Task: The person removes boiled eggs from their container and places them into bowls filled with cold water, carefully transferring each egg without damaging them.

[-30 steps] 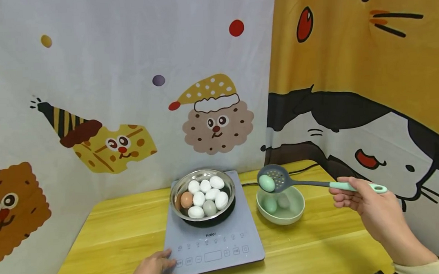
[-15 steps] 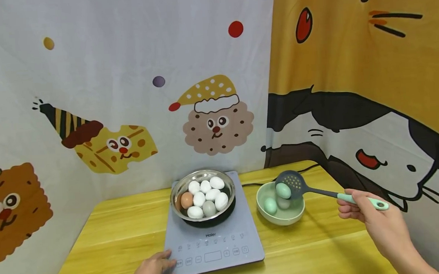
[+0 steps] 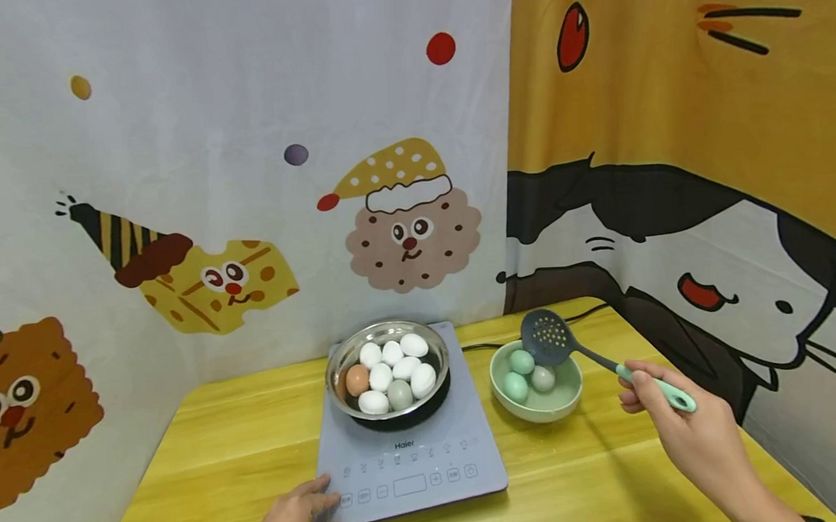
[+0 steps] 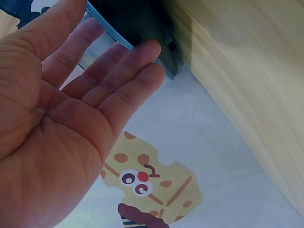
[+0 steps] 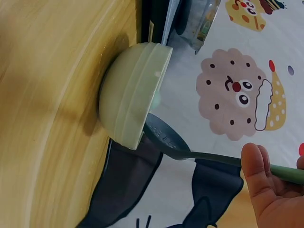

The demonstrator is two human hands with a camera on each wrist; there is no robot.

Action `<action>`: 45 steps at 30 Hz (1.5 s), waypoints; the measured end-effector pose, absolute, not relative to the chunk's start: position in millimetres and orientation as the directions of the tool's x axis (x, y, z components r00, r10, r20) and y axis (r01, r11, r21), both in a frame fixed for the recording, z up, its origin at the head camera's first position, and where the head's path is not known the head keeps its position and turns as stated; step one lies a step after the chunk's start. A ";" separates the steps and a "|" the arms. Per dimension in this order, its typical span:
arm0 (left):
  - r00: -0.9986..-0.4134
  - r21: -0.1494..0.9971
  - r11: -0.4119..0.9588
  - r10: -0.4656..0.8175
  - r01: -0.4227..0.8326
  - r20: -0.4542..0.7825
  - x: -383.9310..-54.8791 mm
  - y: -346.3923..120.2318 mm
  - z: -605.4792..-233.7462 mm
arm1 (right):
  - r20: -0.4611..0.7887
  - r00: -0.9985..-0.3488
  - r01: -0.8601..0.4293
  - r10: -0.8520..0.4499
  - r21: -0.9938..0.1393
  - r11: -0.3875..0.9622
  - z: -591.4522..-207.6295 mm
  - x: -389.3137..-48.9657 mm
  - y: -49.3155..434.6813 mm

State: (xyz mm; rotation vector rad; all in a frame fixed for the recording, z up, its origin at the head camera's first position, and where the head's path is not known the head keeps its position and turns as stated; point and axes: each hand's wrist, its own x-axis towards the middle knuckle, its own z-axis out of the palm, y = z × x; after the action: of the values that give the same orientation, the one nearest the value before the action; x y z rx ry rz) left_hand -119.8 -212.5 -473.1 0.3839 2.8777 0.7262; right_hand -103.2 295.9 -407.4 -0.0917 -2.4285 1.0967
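Table [image 3: 223,441]: one bowl [image 3: 539,414] holding three eggs [image 3: 516,387].

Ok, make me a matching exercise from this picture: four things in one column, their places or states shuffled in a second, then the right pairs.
Things
1. slotted spoon
2. green bowl
3. metal pan
4. brown egg

Places and states
A. on the cooktop, with several white eggs inside
B. held at its handle by the right grip
C. inside the pan, near its left side in the head view
D. on the table, with three eggs inside

Right pairs: 1-B, 2-D, 3-A, 4-C
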 end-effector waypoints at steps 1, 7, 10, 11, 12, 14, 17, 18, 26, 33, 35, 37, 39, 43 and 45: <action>-0.957 0.481 0.852 0.279 0.208 -0.080 -119.4 -212.7 -473.8 | 0.418 -0.877 -0.146 0.237 -0.702 0.697 -406.9 -102.5 294.7; -0.956 0.487 0.849 0.281 0.205 -0.088 -117.6 -216.6 -475.4 | 0.685 -0.728 -0.422 0.027 -0.479 0.769 -403.5 -98.0 290.8; -0.957 0.471 0.856 0.280 0.214 -0.074 -121.7 -224.3 -489.7 | 0.763 -0.640 -0.553 -0.095 -0.371 0.746 -399.2 -98.0 288.0; -0.957 0.469 0.855 0.283 0.220 -0.067 -121.8 -225.0 -491.4 | 0.770 -0.627 -0.580 -0.118 -0.361 0.730 -396.9 -98.1 285.4; -0.958 0.470 0.855 0.281 0.221 -0.059 -121.8 -225.5 -493.0 | 0.772 -0.621 -0.604 -0.132 -0.365 0.708 -394.5 -98.5 281.3; -0.961 0.472 0.855 0.272 0.216 -0.053 -120.8 -225.0 -494.1 | 0.774 -0.614 -0.654 -0.153 -0.391 0.647 -389.4 -100.5 269.3; -0.967 0.489 0.851 0.250 0.190 -0.058 -114.0 -215.9 -478.9 | 0.784 -0.588 -0.741 -0.197 -0.426 0.519 -382.4 -106.6 241.7; -0.969 0.486 0.855 0.241 0.183 -0.060 -112.9 -214.2 -477.0 | 0.793 -0.569 -0.770 -0.217 -0.422 0.478 -380.5 -109.9 230.7; -0.963 0.479 0.850 0.267 0.219 -0.032 -110.0 -211.1 -475.3 | 0.796 -0.383 -0.912 -0.469 -0.244 0.330 -376.9 -137.6 154.3; -0.974 0.446 0.871 0.227 0.207 0.008 -105.3 -209.1 -475.1 | 0.771 -0.270 -0.938 -0.577 -0.075 0.338 -380.0 -145.4 134.2; -0.978 0.423 0.884 0.207 0.199 0.026 -103.9 -207.6 -473.3 | 0.761 -0.272 -0.938 -0.589 -0.075 0.338 -379.3 -146.2 132.8; -0.981 0.401 0.896 0.190 0.191 0.042 -102.4 -206.2 -471.4 | 0.750 -0.276 -0.937 -0.600 -0.071 0.342 -378.4 -147.2 131.1; -0.983 0.377 0.908 0.177 0.184 0.052 -101.2 -204.9 -470.1 | 0.740 -0.282 -0.935 -0.611 -0.069 0.348 -377.7 -148.1 128.7; -0.986 0.362 0.917 0.164 0.167 0.039 -98.6 -203.5 -468.9 | 0.714 -0.319 -0.923 -0.623 -0.083 0.377 -376.6 -148.3 121.9; -0.987 0.375 0.914 0.157 0.157 0.031 -97.8 -204.1 -468.6 | 0.700 -0.342 -0.913 -0.627 -0.089 0.399 -374.7 -147.6 117.6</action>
State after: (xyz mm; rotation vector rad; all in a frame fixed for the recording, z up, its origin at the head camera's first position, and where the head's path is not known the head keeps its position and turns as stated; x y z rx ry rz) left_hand -97.8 -204.1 -468.6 0.2521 3.0731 0.6027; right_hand -147.6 117.6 -374.7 1.3094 -2.0828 0.6442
